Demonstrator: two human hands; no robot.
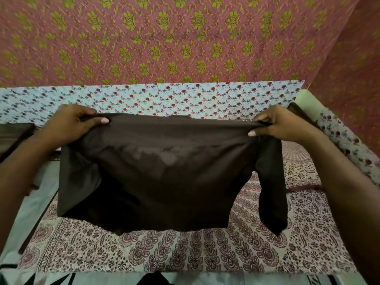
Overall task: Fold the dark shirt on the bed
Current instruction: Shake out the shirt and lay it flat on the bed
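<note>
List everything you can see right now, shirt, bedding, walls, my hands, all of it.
dark shirt: one, dark brown, held up in the air, centre
bedsheet: one, cream with maroon print, spread below the dark shirt
floral cloth: one, pale blue with red flowers, along the wall's base
wall covering: one, pink with green motifs, above the floral cloth
pillow: one, cream with maroon print, right of the dark shirt
left hand: one, grips the dark shirt's upper left edge
right hand: one, grips its upper right edge

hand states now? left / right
Left hand: closed, gripping the top edge of the dark brown fabric shirt.
Right hand: closed, gripping the shirt's top edge at the other end.
</note>
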